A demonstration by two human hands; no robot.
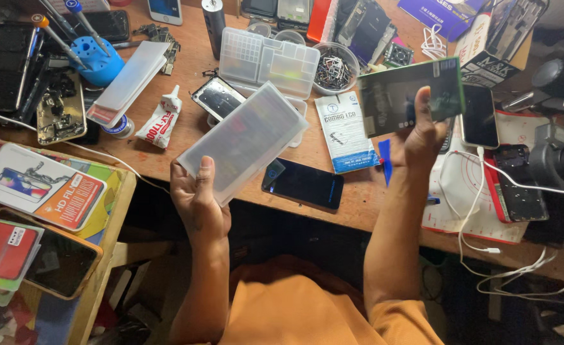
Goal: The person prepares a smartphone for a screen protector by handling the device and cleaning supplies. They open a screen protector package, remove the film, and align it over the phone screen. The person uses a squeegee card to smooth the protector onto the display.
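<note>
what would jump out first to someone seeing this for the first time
Two raised hands dominate the middle: the left hand holds a frosted plastic case, and the right hand holds a dark flat card with a green edge. Below them a black phone lies near the front edge of the cluttered wooden bench.

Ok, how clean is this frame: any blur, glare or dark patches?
Head view: mostly sharp at centre; the green card in the right hand is slightly soft; the translucent case in the left hand catches pale light; dark under the desk.
</note>
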